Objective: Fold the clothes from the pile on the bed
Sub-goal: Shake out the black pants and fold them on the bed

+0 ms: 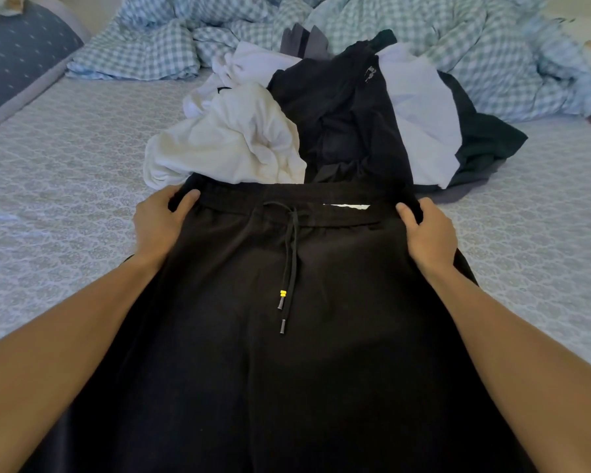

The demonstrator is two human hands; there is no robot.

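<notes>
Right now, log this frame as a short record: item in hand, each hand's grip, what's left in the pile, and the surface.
item: black drawstring trousers, spread flat, waistband away from the person
left hand: grips left waistband corner
right hand: grips right waistband corner
drawstring: loose, ends lying on the front
pile: white and dark garments, unfolded, just beyond the waistband
surface: patterned bed cover

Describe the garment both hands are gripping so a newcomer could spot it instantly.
On the patterned bed, in front of the clothes pile, lie black trousers, waistband held by the left hand and right hand. Only they carry a drawstring with a yellow-banded tip.
</notes>
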